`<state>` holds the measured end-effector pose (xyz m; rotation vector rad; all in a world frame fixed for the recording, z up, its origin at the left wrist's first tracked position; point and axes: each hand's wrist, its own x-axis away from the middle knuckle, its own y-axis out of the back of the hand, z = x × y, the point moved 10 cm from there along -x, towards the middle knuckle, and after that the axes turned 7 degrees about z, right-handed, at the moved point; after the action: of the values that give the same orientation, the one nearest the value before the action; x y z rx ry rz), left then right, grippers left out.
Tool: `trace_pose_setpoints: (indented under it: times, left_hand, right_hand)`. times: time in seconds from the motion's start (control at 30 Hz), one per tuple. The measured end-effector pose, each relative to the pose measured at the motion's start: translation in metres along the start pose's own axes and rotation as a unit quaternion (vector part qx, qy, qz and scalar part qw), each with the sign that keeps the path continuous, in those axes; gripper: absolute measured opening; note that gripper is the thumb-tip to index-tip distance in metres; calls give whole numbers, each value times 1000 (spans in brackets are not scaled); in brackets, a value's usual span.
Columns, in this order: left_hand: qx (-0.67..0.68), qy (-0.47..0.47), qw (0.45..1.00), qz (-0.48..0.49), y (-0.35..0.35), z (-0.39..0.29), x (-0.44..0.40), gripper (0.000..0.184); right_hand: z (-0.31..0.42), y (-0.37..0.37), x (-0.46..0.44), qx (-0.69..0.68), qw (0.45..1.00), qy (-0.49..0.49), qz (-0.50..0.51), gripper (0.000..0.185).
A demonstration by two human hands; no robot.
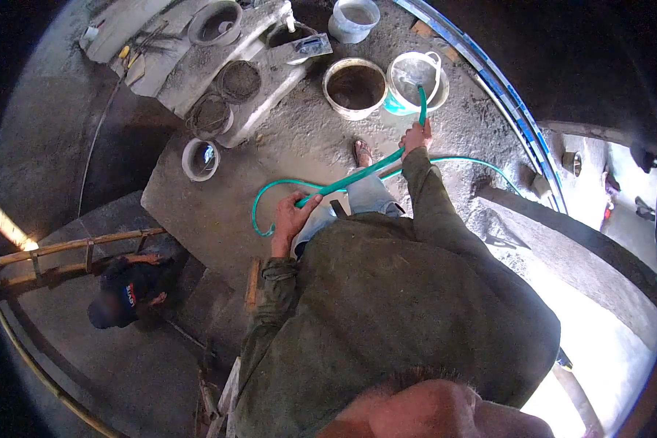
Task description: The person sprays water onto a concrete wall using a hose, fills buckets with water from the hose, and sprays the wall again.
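A green hose (358,177) runs slantwise across the front of my body. My right hand (416,137) is closed around it near its end, which dips into a white bucket (394,98) with a raised handle. Water-like liquid shows inside that bucket. Lower down, my left hand (292,215) is wrapped round the same hose beside my thigh. From there the hose loops over the floor and trails off to the right behind my right forearm. A second bucket (329,98), with dark contents, stands against the white one on its left.
A pale tub (352,29) stands behind the buckets, near a trowel (310,47) on a ledge. Dirty pails (201,160) line the left side. Blue-edged planks (482,66) curve along the right. At lower left, another person (128,292) is below by a wooden ladder (73,248).
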<state>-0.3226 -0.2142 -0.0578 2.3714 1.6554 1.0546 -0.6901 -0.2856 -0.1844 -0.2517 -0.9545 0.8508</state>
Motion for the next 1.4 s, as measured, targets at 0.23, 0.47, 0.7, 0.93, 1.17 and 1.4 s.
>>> trace_pose_setpoints:
  times: [0.23,0.47,0.7,0.93,1.17,1.4]
  left_hand:
    - [-1,2,1000,2,-1,1,1,45]
    - [-20,11,1000,-2,-4,17,-1,48]
    - [-9,-9,1000,-18,9,-6,9,48]
    - [-36,6,999,-32,18,22,19,49]
    - [-29,31,996,-83,31,38,39,51]
    - [-22,39,995,-90,32,45,45,50]
  right_hand:
    - [13,-13,16,31,998,47,-21,29]
    - [9,-6,15,93,994,25,-55,23]
    - [-1,-16,16,37,999,1,-10,40]
    - [-22,-23,18,137,989,40,-36,46]
    - [-73,-29,7,149,987,-56,-34,52]
    - [-78,-43,13,211,975,-56,-41,24]
